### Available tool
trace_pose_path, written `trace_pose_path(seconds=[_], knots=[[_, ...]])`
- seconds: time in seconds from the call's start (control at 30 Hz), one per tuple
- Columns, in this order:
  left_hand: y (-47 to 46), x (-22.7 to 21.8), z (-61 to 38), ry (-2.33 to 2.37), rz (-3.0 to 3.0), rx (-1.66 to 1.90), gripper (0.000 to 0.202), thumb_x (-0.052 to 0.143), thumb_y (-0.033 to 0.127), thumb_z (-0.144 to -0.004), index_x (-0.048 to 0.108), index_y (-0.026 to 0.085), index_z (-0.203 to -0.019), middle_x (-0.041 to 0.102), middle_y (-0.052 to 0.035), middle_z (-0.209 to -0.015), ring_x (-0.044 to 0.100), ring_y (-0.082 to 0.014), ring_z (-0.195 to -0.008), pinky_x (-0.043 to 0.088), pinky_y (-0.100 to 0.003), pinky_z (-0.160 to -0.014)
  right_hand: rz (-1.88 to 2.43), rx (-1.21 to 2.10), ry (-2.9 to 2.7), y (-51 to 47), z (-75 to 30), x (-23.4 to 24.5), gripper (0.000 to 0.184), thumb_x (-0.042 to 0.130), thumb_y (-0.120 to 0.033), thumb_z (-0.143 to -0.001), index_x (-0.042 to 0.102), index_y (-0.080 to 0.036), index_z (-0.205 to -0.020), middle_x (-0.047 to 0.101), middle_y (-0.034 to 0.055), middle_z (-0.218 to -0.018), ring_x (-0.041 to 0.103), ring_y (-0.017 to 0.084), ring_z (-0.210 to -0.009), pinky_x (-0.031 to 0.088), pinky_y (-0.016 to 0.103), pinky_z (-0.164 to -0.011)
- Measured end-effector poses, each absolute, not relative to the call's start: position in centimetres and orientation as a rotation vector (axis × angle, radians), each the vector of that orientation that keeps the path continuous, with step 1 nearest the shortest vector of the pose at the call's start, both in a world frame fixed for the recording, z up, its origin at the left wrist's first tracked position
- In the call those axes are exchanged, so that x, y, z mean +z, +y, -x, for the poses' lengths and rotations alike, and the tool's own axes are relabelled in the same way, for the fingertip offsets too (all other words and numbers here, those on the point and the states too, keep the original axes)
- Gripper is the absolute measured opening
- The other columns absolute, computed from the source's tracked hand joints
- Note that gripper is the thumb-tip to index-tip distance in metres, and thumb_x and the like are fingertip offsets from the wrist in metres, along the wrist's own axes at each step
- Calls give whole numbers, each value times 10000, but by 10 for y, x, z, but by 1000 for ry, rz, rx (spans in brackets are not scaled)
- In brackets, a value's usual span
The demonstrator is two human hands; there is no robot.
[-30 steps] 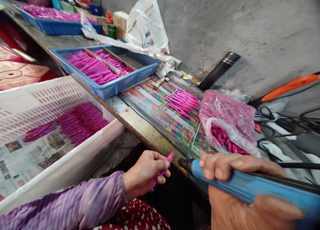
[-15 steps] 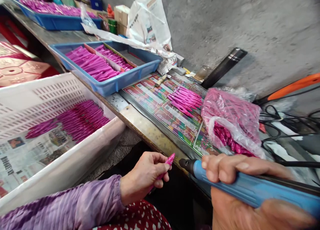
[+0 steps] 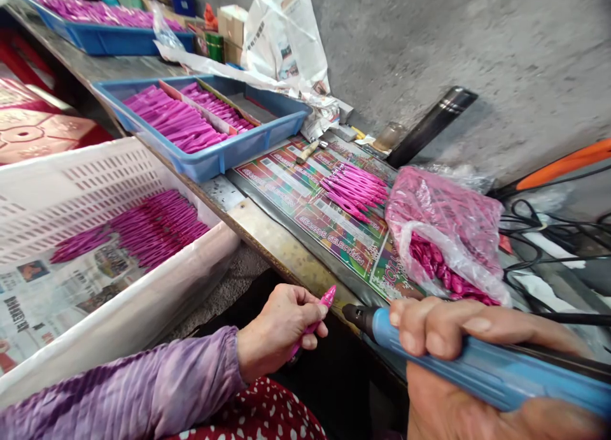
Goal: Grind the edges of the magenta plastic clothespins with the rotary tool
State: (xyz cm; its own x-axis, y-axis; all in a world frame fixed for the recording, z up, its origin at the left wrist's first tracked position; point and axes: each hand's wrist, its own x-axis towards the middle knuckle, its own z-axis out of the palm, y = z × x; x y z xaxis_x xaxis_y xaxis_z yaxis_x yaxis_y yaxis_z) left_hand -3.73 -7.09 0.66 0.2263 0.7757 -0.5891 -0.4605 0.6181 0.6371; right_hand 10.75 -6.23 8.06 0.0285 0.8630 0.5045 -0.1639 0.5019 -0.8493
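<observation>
Between the thumb and fingers of my left hand [image 3: 274,328] is a pink pen [image 3: 329,295], its pointed end sticking up. Part of its lower end shows below my fingers. My right hand [image 3: 442,328] is wrapped around a blue electric screwdriver [image 3: 482,367]. The tool's black nose points left toward the pen, with a small gap between them. On the printed mat [image 3: 329,236] beyond my hands lies a bundle of similar pink pens [image 3: 356,190]. To its right, a clear plastic bag [image 3: 443,201] spills small shiny pink parts [image 3: 432,262].
At left, a white basket [image 3: 62,179] lined with newspaper holds rows of darker pink pens [image 3: 157,227]. A blue tray [image 3: 210,163] of pink pieces stands on the table, with another blue tray [image 3: 95,42] farther back. Black cables [image 3: 529,236] lie at right. A grey wall [image 3: 405,45] rises behind.
My left hand has shifted slightly right and up with the pen. The screwdriver in my right hand has moved slightly right and down.
</observation>
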Motion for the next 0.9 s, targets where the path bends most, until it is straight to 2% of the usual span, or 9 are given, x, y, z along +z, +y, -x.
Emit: trace_pose_path(seconds=[0.23, 0.43, 0.67, 0.83, 0.9], knots=[[-72, 6, 36, 1022, -357, 893, 296, 812, 264, -785, 560, 161, -669, 606, 11, -541, 380, -26, -382, 222, -178, -419, 682, 926, -1319, -57, -104, 80, 411, 769, -642, -865, 671, -243, -840, 577, -47, -622, 527, 149, -535, 489, 349, -589], [-71, 11, 37, 1057, -355, 863, 209, 677, 169, -847, 560, 159, -675, 604, 17, -528, 385, -32, -372, 229, -171, -403, 639, 966, -1352, -55, -109, 78, 358, 774, -594, -864, 689, -246, -874, 581, -44, -622, 516, 145, -528, 478, 339, -570], [-73, 4, 34, 1054, -358, 869, 181, 650, 187, -870, 571, 165, -709, 614, 22, -539, 396, -34, -366, 212, -173, -394, 566, 1127, -1547, -46, -109, 90, 326, 815, -562, -863, 697, -258, -876, 597, -53, -593, 530, 128, -483, 489, 318, -517], [-74, 7, 33, 1054, -326, 872, 184, 648, 158, -872, 570, 159, -705, 600, 23, -533, 386, -28, -371, 236, -170, -403, 671, 1005, -1435, -46, -90, 96, 256, 766, -424, -892, 660, -213, -792, 565, -53, -568, 532, 113, -486, 474, 297, -494], [-73, 10, 33, 1060, -301, 868, 206, 640, 143, -882, 559, 160, -693, 590, 27, -525, 370, -23, -366, 232, -169, -404, 695, 971, -1406, -48, -82, 95, 288, 762, -445, -901, 646, -213, -777, 551, -57, -553, 509, 107, -471, 456, 292, -479]])
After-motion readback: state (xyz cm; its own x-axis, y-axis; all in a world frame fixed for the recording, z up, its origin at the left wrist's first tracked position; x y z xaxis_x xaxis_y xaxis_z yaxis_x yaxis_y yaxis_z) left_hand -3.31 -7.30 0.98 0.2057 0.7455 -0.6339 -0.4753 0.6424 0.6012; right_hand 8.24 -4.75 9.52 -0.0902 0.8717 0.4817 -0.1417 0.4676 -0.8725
